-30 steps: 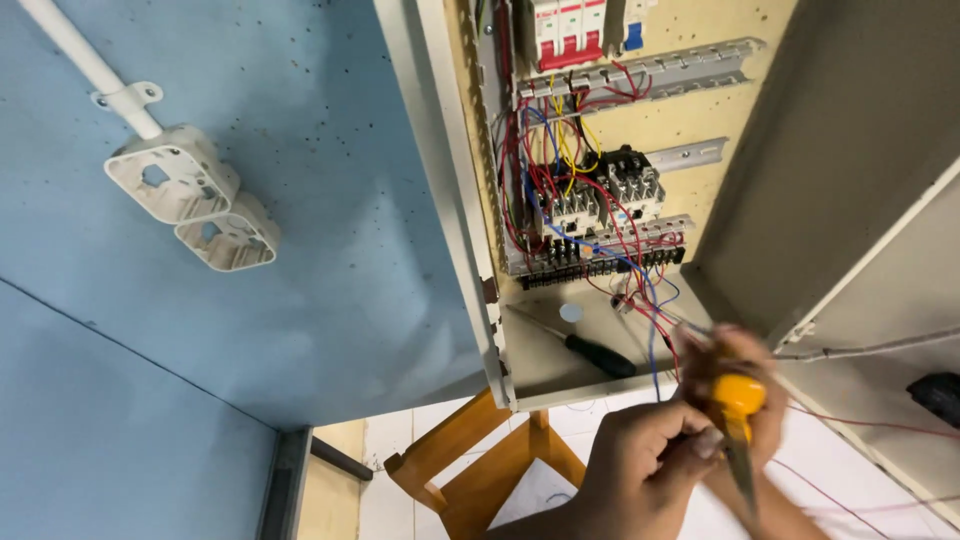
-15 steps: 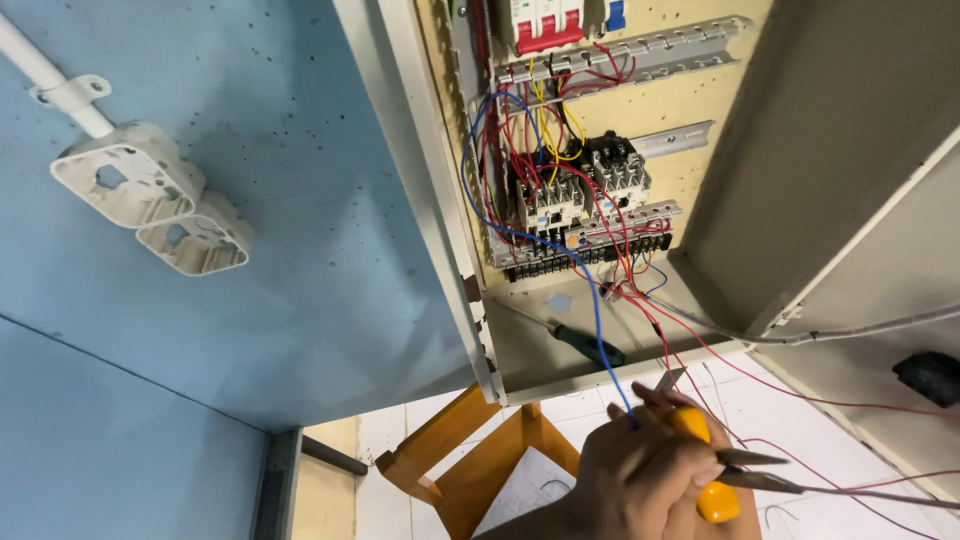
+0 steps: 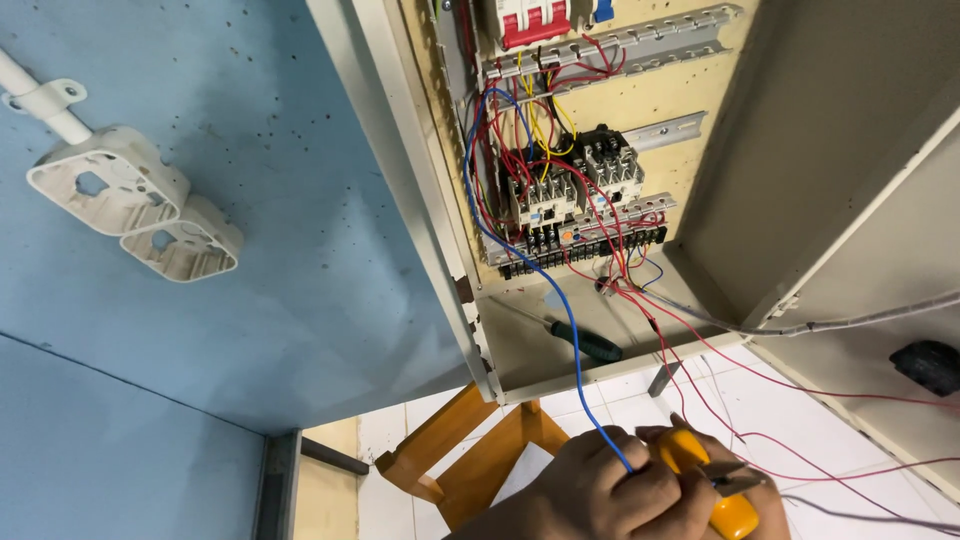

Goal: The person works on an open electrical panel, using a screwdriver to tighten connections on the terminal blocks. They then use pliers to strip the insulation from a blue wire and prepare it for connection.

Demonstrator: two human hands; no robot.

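Both my hands are low in the frame, below an open cream electrical cabinet (image 3: 600, 372). My left hand (image 3: 590, 495) pinches the end of a blue wire (image 3: 570, 330) that runs up into the cabinet's wiring. Next to it, my right hand (image 3: 768, 508) is mostly hidden and holds yellow-handled pliers (image 3: 728, 508), their jaws pointing right beside thin red wires (image 3: 700, 400). Inside the cabinet are relays (image 3: 570, 185), a black terminal strip (image 3: 590, 250) and a red breaker (image 3: 530, 20).
A green-handled screwdriver (image 3: 585, 342) lies on the cabinet floor. The cabinet door (image 3: 850, 150) hangs open at right, with a black knob (image 3: 925, 365) and grey cable (image 3: 830, 322). Two white junction boxes (image 3: 110, 180) sit on the blue wall. A wooden stool (image 3: 470, 455) stands below.
The view has shifted so the cabinet sits higher and left. My hands dropped lower, the pliers turned from upright to lying sideways, and the blue wire is now pinched in my left hand.
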